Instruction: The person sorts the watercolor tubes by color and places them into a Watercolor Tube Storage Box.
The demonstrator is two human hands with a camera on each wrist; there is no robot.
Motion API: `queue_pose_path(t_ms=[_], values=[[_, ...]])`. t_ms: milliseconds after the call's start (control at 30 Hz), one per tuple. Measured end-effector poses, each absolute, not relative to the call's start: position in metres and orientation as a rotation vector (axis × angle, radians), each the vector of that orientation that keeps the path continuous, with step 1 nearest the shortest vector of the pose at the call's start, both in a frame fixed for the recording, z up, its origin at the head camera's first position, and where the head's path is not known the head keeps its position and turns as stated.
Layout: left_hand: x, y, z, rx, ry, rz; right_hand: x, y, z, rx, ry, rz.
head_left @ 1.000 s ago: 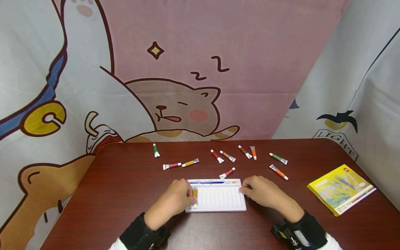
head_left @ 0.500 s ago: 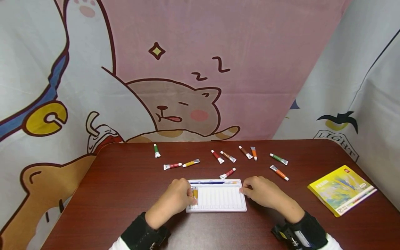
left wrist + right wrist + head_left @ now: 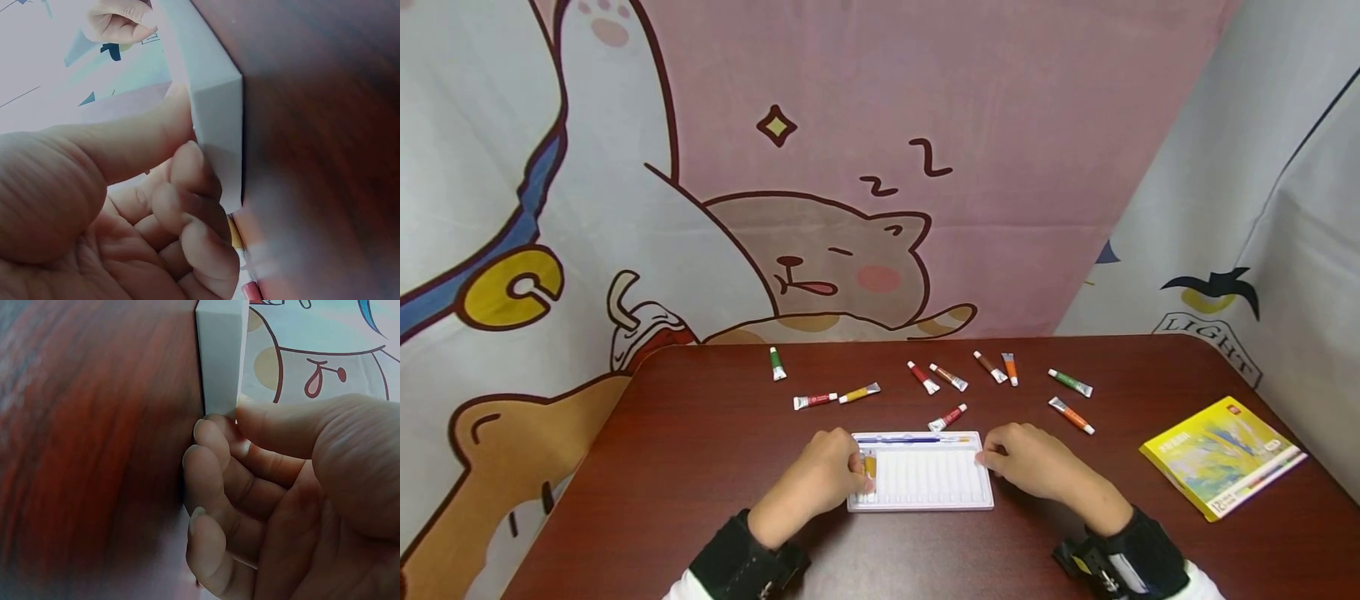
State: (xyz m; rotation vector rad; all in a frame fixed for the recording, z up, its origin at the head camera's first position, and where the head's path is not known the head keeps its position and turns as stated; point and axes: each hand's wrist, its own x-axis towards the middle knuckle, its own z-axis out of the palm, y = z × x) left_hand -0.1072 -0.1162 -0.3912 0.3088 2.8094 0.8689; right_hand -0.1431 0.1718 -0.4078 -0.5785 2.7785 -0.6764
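Note:
A white ribbed plastic paint-tube tray (image 3: pixel 936 482) lies on the brown table before me. A blue paintbrush (image 3: pixel 902 440) lies along its far slot, and a yellow-ochre paint tube (image 3: pixel 870 467) sits at its left end, partly covered by my fingers. My left hand (image 3: pixel 823 467) holds the tray's left side, thumb over the edge and fingers curled against the outer wall (image 3: pixel 219 106). At the opposite side, my right hand (image 3: pixel 1033 458) pinches the tray's right edge between thumb and fingers; the right wrist view shows the white side wall (image 3: pixel 222 359) there.
Several small paint tubes lie scattered behind the tray, among them a red tube (image 3: pixel 947 417) close to its far edge, a yellow tube (image 3: pixel 859 392) and an orange tube (image 3: pixel 1071 415). A yellow box (image 3: pixel 1222 457) lies at right. A printed cloth (image 3: pixel 1000 167) hangs behind the table.

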Motion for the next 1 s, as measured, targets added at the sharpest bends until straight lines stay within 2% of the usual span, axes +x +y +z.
queue_pose_path(t_ms=[667, 833, 1000], values=[[-0.109, -0.119, -0.386, 0.307, 2.893, 0.877, -0.144, 0.169, -0.408, -0.566, 2.788, -0.652], [-0.121, -0.119, -0.381, 0.291, 3.068, 0.847, -0.143, 0.172, -0.409, -0.580, 2.790, -0.648], [-0.141, -0.118, -0.381, 0.385, 3.135, 0.775, -0.143, 0.172, -0.409, -0.600, 2.793, -0.650]])
